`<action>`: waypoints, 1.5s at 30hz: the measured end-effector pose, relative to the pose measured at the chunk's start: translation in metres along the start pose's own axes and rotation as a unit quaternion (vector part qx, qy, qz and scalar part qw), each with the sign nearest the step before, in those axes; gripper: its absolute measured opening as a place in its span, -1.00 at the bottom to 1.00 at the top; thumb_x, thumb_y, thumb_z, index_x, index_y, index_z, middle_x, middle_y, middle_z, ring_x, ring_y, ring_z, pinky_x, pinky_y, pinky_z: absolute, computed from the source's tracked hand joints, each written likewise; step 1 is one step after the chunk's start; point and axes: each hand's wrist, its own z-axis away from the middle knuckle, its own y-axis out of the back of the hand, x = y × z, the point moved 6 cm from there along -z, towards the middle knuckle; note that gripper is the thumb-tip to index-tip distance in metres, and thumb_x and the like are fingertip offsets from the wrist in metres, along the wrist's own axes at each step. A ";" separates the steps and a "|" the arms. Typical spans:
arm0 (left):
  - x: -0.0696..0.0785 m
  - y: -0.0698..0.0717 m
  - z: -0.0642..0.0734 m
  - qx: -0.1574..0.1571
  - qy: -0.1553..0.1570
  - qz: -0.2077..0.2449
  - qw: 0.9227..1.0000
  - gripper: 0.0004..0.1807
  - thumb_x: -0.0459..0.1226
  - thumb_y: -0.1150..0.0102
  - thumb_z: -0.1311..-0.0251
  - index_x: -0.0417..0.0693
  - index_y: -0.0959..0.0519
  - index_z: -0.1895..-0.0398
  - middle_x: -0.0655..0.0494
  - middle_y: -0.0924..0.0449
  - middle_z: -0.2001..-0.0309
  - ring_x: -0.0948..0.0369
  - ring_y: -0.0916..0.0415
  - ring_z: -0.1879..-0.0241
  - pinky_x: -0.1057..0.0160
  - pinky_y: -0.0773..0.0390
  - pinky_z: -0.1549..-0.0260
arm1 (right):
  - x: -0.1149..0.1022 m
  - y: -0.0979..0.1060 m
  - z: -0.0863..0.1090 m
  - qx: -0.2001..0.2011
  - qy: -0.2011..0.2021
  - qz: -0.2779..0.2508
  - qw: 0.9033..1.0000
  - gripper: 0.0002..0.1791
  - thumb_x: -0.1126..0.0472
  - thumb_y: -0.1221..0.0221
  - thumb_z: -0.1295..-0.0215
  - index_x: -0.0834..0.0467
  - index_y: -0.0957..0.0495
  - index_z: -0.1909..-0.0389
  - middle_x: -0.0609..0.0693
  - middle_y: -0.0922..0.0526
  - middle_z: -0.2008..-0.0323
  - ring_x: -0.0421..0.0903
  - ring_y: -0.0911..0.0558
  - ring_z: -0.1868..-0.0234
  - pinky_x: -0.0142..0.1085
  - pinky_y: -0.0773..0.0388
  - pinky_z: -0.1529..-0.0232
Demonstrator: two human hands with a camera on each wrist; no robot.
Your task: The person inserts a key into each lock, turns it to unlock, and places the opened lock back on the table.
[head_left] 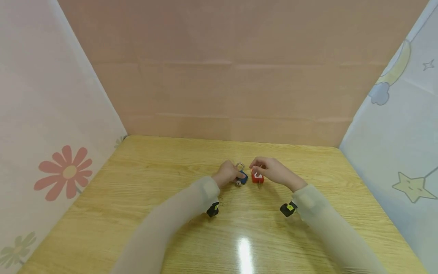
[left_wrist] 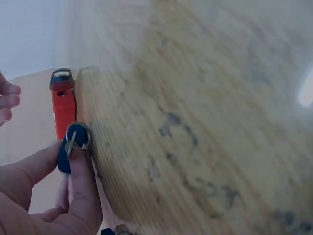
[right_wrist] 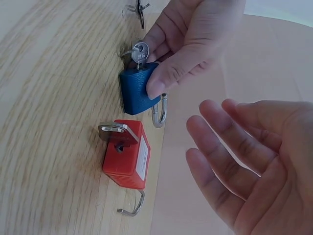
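Backdrop beyond both hands: tan sheet [head_left: 222, 87], matt, with horizontal creases. Side sheet [head_left: 34, 95], left-hand side: pale, printed with a red flower [head_left: 70, 172]. Side sheet [head_left: 393, 144], right-hand side: pale, printed with a crescent moon, a cloud and a smiling star.

Tabletop [head_left: 164, 167], under the hands: yellow-brown, wood-grained, glossy, with a white glare between the forearms.

Left hand [head_left: 228, 174]: thumb and fingers pinched on the body of the blue padlock. Right hand [head_left: 273, 170]: fingers parted and gently bent, nothing in its hold; poised by the red padlock, apart from it in the right wrist view. Both arms: cream sleeves, a black device strapped at each wrist.

Blue padlock [right_wrist: 134, 93]: in the left hand's grip, on the side toward the right hand; compact body with rounded edges, finely textured. Bright metal shackle [right_wrist: 158, 125], U-shaped, one end free, pointing away from the person; key [right_wrist: 140, 53] and ring at the opposite end, toward the person. Long axis slightly aslant between the two.

Red padlock [right_wrist: 122, 159]: between the hands, just beside the blue one, near the right fingertips; boxy, ribbed body, white label [right_wrist: 142, 159] on one face. Curved metal shackle [right_wrist: 133, 213] on the far end; flat key [right_wrist: 117, 132] in the near end. Long axis runs away from the person.
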 end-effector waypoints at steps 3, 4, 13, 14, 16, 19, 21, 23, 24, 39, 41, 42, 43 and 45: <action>0.000 0.000 -0.001 0.004 -0.008 -0.014 1.000 -0.77 -0.25 -0.51 0.05 -0.15 -0.64 0.62 0.09 -0.57 0.64 0.25 -0.49 0.66 0.40 -0.42 0.69 | 0.000 0.000 0.000 -0.001 -0.001 0.001 1.000 -0.80 0.23 0.00 -0.48 0.10 -0.54 0.00 0.08 -0.68 0.17 -0.03 -0.66 0.18 -0.12 -0.59 0.14; 0.000 0.000 -0.002 0.005 -0.010 -0.020 1.000 -0.77 -0.24 -0.51 0.05 -0.16 -0.64 0.63 0.09 -0.57 0.66 0.25 -0.50 0.67 0.39 -0.42 0.71 | 0.000 0.000 0.001 -0.002 0.000 0.000 1.000 -0.80 0.21 0.00 -0.49 0.10 -0.54 0.00 0.08 -0.68 0.17 -0.03 -0.66 0.18 -0.12 -0.59 0.14; 0.010 0.004 0.008 0.017 -0.055 -0.143 0.988 -0.57 -0.13 -0.49 0.02 -0.25 -0.62 0.21 0.10 -0.59 0.63 0.26 -0.54 0.69 0.40 -0.39 0.74 | -0.002 0.000 0.000 -0.006 0.004 -0.014 1.000 -0.79 0.19 0.02 -0.50 0.10 -0.54 0.01 0.12 -0.68 0.18 0.02 -0.66 0.19 -0.16 -0.58 0.18; 0.012 0.004 0.010 0.019 -0.065 -0.161 0.985 -0.60 -0.12 -0.49 0.02 -0.24 -0.63 0.26 0.11 -0.57 0.65 0.26 -0.52 0.71 0.40 -0.38 0.75 | -0.002 0.000 -0.001 -0.005 0.006 -0.013 1.000 -0.79 0.19 0.02 -0.50 0.10 -0.54 0.01 0.12 -0.68 0.18 0.01 -0.66 0.19 -0.16 -0.59 0.18; 0.017 0.005 0.013 0.023 -0.084 -0.203 0.975 -0.69 -0.09 -0.47 -0.01 -0.14 -0.61 0.55 0.15 -0.51 0.72 0.30 -0.45 0.75 0.42 -0.34 0.77 | -0.003 0.001 -0.001 -0.002 0.009 -0.012 1.000 -0.80 0.19 0.01 -0.50 0.11 -0.54 0.02 0.12 -0.68 0.19 0.00 -0.67 0.20 -0.16 -0.59 0.18; 0.023 0.008 0.018 0.031 -0.114 -0.241 0.963 -0.56 -0.09 -0.42 -0.07 -0.02 -0.47 0.81 0.21 -0.35 0.83 0.33 -0.28 0.80 0.43 -0.24 0.78 | -0.003 0.002 0.000 -0.002 0.010 -0.013 1.000 -0.80 0.19 0.01 -0.50 0.11 -0.54 0.02 0.12 -0.68 0.19 0.01 -0.66 0.20 -0.16 -0.60 0.17; 0.026 0.011 0.020 0.036 -0.128 -0.243 0.961 -0.50 -0.14 -0.37 -0.14 0.01 -0.38 0.86 0.24 -0.27 0.84 0.33 -0.22 0.79 0.43 -0.22 0.77 | -0.003 0.002 0.000 -0.003 0.011 -0.016 1.000 -0.80 0.19 0.01 -0.50 0.11 -0.54 0.02 0.12 -0.67 0.19 0.02 -0.66 0.19 -0.15 -0.60 0.16; 0.028 0.016 0.021 0.045 -0.138 -0.236 0.961 -0.56 -0.19 -0.33 -0.18 -0.01 -0.43 0.82 0.24 -0.35 0.79 0.33 -0.25 0.75 0.43 -0.24 0.74 | -0.003 0.002 0.001 -0.001 0.012 -0.014 1.000 -0.81 0.19 0.00 -0.49 0.10 -0.55 0.03 0.11 -0.68 0.19 0.01 -0.66 0.19 -0.14 -0.60 0.15; 0.028 0.020 0.021 0.047 -0.142 -0.223 0.963 -0.61 -0.22 -0.30 -0.19 -0.03 -0.47 0.77 0.23 -0.41 0.75 0.33 -0.30 0.73 0.42 -0.27 0.72 | -0.003 0.001 0.001 -0.001 0.012 -0.014 1.000 -0.81 0.19 0.00 -0.49 0.10 -0.55 0.03 0.11 -0.68 0.19 0.01 -0.66 0.19 -0.13 -0.60 0.14; -0.003 0.093 0.010 0.055 -0.107 -0.184 0.975 -0.70 -0.40 -0.08 -0.20 -0.11 -0.51 0.71 0.17 -0.40 0.77 0.24 -0.35 0.74 0.31 -0.40 0.56 | -0.002 -0.002 0.000 0.001 0.014 0.007 1.000 -0.76 0.20 -0.01 -0.49 0.20 -0.54 -0.01 0.07 -0.68 0.19 -0.09 -0.64 0.18 -0.14 -0.58 0.13; -0.008 0.092 0.007 0.041 -0.100 -0.192 0.976 -0.60 -0.43 -0.07 -0.17 -0.08 -0.42 0.85 0.17 -0.32 0.83 0.25 -0.24 0.79 0.33 -0.33 0.62 | -0.003 -0.003 0.000 0.001 0.014 0.009 1.000 -0.76 0.20 -0.01 -0.49 0.20 -0.54 -0.01 0.08 -0.68 0.18 -0.08 -0.64 0.17 -0.13 -0.59 0.11; -0.010 0.091 0.006 0.035 -0.097 -0.199 0.975 -0.56 -0.44 -0.05 -0.14 -0.07 -0.38 0.90 0.17 -0.27 0.86 0.25 -0.18 0.80 0.33 -0.29 0.65 | -0.004 -0.003 0.000 0.001 0.015 0.009 1.000 -0.76 0.20 -0.01 -0.48 0.20 -0.54 -0.01 0.09 -0.68 0.17 -0.07 -0.64 0.16 -0.12 -0.59 0.10; -0.011 0.089 0.004 0.031 -0.094 -0.207 0.973 -0.54 -0.44 -0.04 -0.12 -0.04 -0.32 0.93 0.18 -0.23 0.87 0.25 -0.15 0.81 0.33 -0.25 0.67 | -0.004 -0.003 0.000 0.000 0.015 0.010 1.000 -0.76 0.20 -0.01 -0.48 0.20 -0.54 -0.01 0.09 -0.68 0.17 -0.06 -0.64 0.15 -0.12 -0.60 0.10; -0.013 0.086 0.001 0.023 -0.089 -0.215 0.972 -0.53 -0.42 -0.06 -0.12 -0.03 -0.32 0.95 0.20 -0.22 0.89 0.26 -0.15 0.82 0.34 -0.24 0.69 | -0.006 -0.004 -0.001 -0.001 0.016 0.009 1.000 -0.76 0.20 -0.02 -0.48 0.20 -0.54 -0.01 0.11 -0.68 0.16 -0.03 -0.64 0.14 -0.11 -0.60 0.09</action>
